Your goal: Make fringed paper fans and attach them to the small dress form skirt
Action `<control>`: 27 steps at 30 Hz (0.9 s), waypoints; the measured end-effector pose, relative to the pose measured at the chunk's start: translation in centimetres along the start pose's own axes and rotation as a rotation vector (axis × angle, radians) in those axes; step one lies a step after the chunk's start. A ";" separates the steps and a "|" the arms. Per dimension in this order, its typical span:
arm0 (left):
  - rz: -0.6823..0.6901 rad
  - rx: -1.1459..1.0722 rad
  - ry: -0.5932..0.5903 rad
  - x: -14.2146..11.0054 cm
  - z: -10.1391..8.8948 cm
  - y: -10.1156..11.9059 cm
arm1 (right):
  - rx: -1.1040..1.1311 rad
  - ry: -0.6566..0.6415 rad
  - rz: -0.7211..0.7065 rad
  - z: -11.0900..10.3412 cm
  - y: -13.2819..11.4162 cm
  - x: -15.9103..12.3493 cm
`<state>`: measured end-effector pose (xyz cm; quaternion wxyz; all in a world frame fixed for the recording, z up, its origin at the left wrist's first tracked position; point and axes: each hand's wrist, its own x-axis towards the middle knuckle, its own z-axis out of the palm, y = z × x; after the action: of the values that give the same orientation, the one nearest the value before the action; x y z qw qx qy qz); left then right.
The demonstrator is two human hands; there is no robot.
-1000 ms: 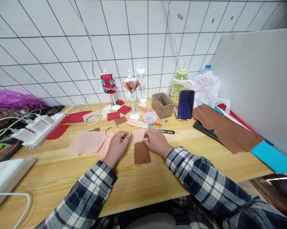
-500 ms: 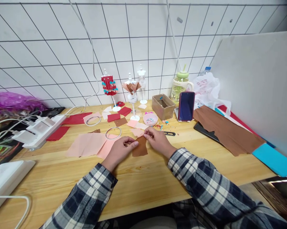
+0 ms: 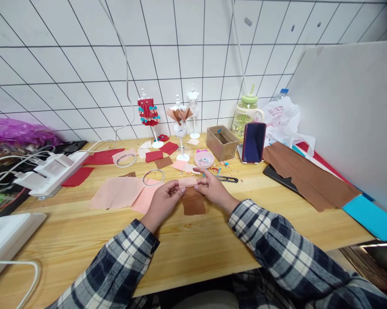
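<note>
Between both hands a piece of brown crepe paper hangs down with its top edge pinched at two corners. My left hand grips the left corner between thumb and fingers. The right corner is pinched by my right hand, its index finger stretched forward. Just behind the brown edge shows a pink paper strip; whether it is held too I cannot tell. Beyond the hands stands a small white dress form with pleated brown paper round its top. A pink dish of shiny bits lies nearby.
Pink sheets and two metal rings lie left. A red-dressed form, a bare form, a cardboard box and a phone stand behind. Thread snips lie right, near long brown paper. A power strip sits far left.
My left hand has moved up to the top left corner of the brown paper. The paper is now spread wider between both hands, and the view has shifted slightly.
</note>
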<state>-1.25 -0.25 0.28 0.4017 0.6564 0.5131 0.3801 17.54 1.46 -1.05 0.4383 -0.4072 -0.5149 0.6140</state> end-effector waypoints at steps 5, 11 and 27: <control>0.154 0.027 -0.056 0.0 -0.2 0.0 | 0.199 -0.018 0.010 -0.2 -0.3 0.0; 0.123 0.069 0.026 0.1 -0.5 -0.1 | 0.272 0.023 0.234 -0.7 0.0 0.1; -0.154 -0.315 -0.187 0.2 0.6 -0.3 | 0.084 0.021 0.102 -0.2 0.1 0.2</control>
<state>-0.75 -0.11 -0.27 0.5729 0.5769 0.4565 0.3613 17.64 1.66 -1.15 0.4285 -0.4208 -0.4626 0.6522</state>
